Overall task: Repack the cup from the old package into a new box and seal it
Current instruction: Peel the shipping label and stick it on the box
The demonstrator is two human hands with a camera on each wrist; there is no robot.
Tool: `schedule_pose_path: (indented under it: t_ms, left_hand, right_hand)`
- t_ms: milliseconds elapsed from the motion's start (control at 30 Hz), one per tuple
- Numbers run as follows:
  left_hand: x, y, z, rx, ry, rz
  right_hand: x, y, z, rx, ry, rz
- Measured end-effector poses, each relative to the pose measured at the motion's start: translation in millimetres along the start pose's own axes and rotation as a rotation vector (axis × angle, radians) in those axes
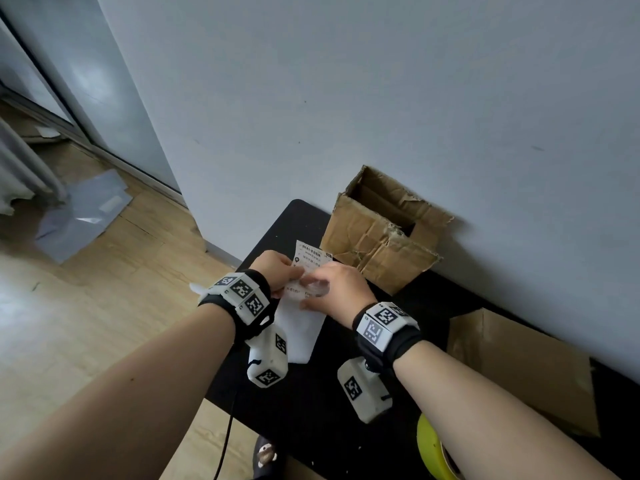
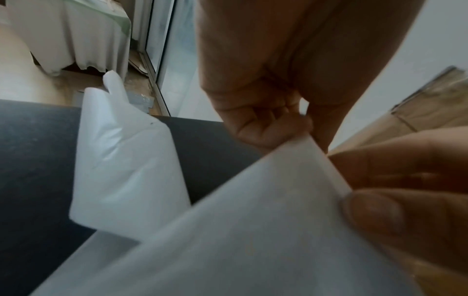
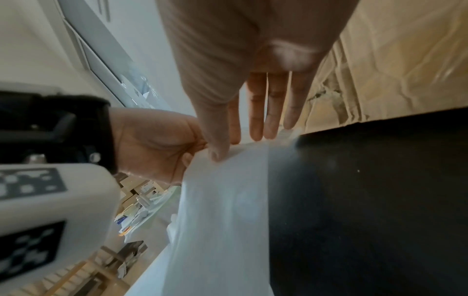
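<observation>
Both hands hold a white sheet point(image 1: 301, 327) with a printed shipping label point(image 1: 313, 254) at its far end, just above the black table point(image 1: 311, 403). My left hand point(image 1: 280, 270) pinches the sheet's left edge with curled fingers point(image 2: 258, 124). My right hand point(image 1: 329, 285) pinches the sheet point(image 2: 253, 230) between thumb point(image 3: 216, 156) and nearly straight fingers. A second white, crumpled flap point(image 2: 121, 160) hangs beside the left hand. A torn brown cardboard box point(image 1: 374, 237) stands open against the wall behind the hands. No cup is visible in any view.
A flattened brown cardboard box point(image 1: 519, 368) lies on the table at the right. A yellow-green tape roll point(image 1: 429, 448) shows under my right forearm. A grey plastic bag point(image 1: 83, 213) lies on the wood floor at the left. The wall runs close behind the table.
</observation>
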State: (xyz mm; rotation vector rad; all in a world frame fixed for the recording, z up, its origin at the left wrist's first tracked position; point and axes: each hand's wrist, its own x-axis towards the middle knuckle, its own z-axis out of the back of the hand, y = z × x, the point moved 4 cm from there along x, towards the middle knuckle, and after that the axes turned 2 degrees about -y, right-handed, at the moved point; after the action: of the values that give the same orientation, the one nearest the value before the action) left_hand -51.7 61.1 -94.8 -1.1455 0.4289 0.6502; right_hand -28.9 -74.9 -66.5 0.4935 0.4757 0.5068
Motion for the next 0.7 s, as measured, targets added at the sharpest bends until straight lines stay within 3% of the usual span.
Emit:
schedule_pose_path:
  t_ms: [100, 200, 300, 567, 700]
  left_hand:
    - [-13, -9, -4, -0.202, 0.073, 0.041]
    - [-30, -16, -5, -0.375, 0.232, 0.097]
    - [-43, -21, -9, -0.313, 0.369, -0.011]
    - [-75, -37, -9, -0.223, 0.211, -0.196]
    - [-88, -48, -14, -0.169, 0.203, -0.239]
  right_hand:
    - [-5, 1, 12, 0.023, -0.052, -0.006]
    - [-12, -1, 21, 0.012, -0.053, -0.030]
    - [-23, -1, 28, 0.015, -0.058, -0.019]
    - [-55, 7, 50, 0.034, -0.096, 0.012]
    - [-72, 6, 63, 0.019, -0.142, 0.024]
